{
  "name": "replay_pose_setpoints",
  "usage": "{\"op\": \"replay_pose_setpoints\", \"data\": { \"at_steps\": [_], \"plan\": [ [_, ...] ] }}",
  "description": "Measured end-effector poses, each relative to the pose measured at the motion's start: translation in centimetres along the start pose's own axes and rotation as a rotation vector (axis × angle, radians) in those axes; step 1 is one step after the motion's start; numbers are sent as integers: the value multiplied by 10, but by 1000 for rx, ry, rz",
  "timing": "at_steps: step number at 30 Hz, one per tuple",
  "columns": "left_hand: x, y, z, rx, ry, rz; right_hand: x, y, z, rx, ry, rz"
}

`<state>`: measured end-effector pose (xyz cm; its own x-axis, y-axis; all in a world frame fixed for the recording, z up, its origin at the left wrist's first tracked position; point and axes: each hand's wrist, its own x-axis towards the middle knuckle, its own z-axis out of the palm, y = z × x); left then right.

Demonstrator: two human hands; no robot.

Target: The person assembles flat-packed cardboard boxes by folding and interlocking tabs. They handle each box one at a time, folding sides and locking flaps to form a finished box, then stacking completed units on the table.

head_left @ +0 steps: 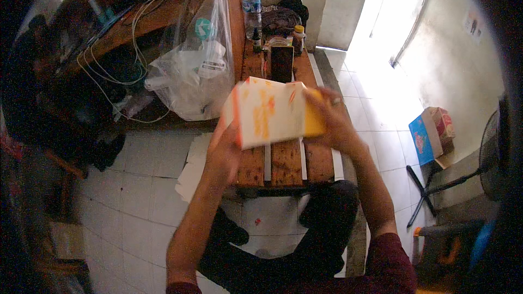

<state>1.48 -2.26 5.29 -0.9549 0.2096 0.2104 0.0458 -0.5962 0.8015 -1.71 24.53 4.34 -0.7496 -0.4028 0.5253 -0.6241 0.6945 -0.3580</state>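
Left hand [223, 144] and right hand [336, 124] clasp 1 white-and-yellow box [272, 113] by opposite sides above a slatted wooden bench [286, 164].

I can't read the blurred orange print [264, 113] on the box [291, 124] between my fingers [331, 115], nor the small blue label [251, 6] on the bottle [253, 23]
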Motion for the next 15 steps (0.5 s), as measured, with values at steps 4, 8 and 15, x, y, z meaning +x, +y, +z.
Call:
{"op": "replay_pose_setpoints", "data": {
  "at_steps": [4, 8, 15],
  "plan": [
    [96, -22, 15, 625, 68, -63, 13, 84, -1, 176, -59, 171],
    [122, -51, 2, 1250, 244, 288, 11, 138, 43, 438, -127, 126],
    [90, -72, -85, 1342, 189, 145, 52, 83, 68, -65, -422, -35]
  ]
}}
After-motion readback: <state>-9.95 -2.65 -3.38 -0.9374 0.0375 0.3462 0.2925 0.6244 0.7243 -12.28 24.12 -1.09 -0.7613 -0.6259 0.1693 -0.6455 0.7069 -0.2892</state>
